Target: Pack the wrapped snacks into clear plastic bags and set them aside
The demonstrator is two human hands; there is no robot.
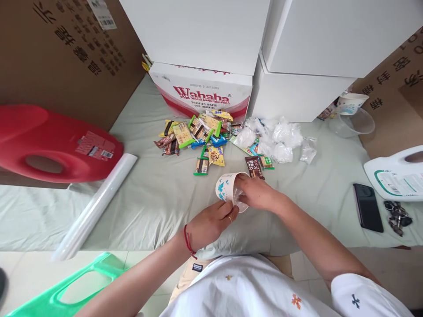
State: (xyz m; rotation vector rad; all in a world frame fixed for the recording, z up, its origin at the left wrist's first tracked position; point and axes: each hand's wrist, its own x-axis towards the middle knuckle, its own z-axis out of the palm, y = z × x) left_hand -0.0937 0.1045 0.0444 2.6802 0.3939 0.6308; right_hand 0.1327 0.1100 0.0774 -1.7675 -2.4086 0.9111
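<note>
In soft, even light, a pale green cloth-covered surface (158, 193) stands above light floor tiles (36, 273), backed by stacked white box-shaped units (198, 31) and a red-and-white water carton (205, 92), flanked by brown printed cardboard (109, 83) on both sides, with bright green plastic (99, 263) below, left.

This appears to be a room in a home: a wrinkled pale sheet (148, 193) covers the surface, carrying 2 large handled bottles (76, 127), a phone (368, 207), keys (398, 219) and a drinking-water carton (205, 93); the floor (150, 264) is tiled.
</note>
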